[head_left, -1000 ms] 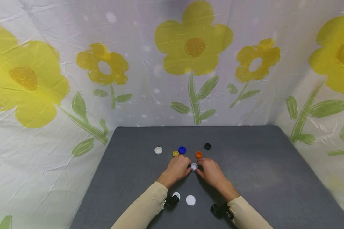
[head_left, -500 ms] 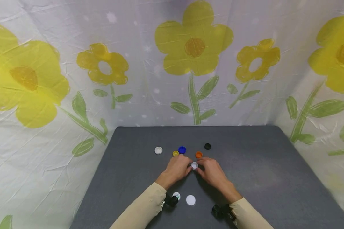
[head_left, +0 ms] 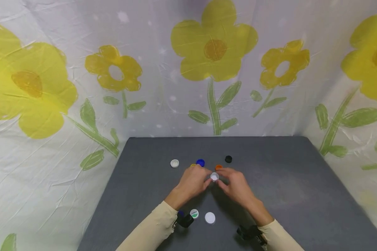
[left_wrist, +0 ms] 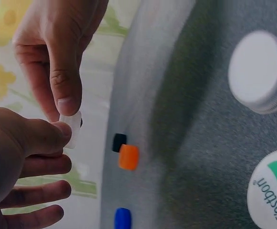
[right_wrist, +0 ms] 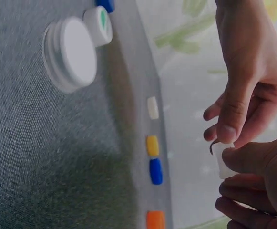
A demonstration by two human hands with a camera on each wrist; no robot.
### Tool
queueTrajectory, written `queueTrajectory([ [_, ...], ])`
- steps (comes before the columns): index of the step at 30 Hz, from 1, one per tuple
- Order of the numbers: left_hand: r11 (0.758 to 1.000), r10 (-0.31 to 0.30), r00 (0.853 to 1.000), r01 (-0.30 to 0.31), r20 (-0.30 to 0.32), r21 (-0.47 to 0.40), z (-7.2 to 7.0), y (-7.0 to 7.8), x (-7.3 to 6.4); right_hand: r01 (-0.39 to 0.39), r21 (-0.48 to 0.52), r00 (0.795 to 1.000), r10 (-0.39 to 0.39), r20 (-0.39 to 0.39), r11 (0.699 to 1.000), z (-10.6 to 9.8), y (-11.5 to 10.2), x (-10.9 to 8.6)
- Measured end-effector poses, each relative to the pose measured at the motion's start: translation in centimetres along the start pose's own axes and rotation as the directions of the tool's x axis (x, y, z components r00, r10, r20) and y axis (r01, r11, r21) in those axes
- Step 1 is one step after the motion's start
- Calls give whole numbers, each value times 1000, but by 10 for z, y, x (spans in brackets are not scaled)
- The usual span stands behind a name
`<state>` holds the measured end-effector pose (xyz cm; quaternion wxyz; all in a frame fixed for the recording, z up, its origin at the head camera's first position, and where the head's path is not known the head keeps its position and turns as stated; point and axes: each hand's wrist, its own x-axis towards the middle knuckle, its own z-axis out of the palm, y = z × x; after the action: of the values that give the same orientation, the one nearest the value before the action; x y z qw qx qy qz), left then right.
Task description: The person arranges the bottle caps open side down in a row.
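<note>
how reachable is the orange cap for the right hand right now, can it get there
Probably yes: the orange cap lies on the table just beyond the right hand, with nothing visible between. That hand pinches a small white cap, though, so it would likely have to let go first.

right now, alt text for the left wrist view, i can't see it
A left hand and right hand pinch a small white plastic cap. Beyond, on a grey table, are an orange cap, a black cap and a blue cap; nearer, a plain round white cap and a green-printed white cap.
</note>
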<state>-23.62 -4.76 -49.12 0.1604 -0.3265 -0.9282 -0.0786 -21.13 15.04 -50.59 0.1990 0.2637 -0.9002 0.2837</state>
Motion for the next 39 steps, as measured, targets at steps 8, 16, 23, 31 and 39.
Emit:
queueTrajectory([
  [8, 998, 40, 999, -41, -27, -46, -22, 6, -7, -22, 49, 1000, 22, -6, 999, -14, -10, -2],
  [16, 991, 107, 985, -117, -138, -67, -32, 7, -20, -123, 112, 992, 122, 24, 986, -25, -19, -4],
  [23, 977, 152, 956, -183, -250, -106, -29, 8, -27, -236, 183, 971, 224, 87, 954, -28, -24, -8],
  [31, 980, 104, 965, -140, -240, -142, -21, 8, -33, -176, 164, 984, 172, 40, 971, -26, -23, -14],
  [39, 933, -99, 988, 51, -118, -357, -22, 8, -36, 57, 101, 994, -47, -99, 993, -24, -16, -18],
])
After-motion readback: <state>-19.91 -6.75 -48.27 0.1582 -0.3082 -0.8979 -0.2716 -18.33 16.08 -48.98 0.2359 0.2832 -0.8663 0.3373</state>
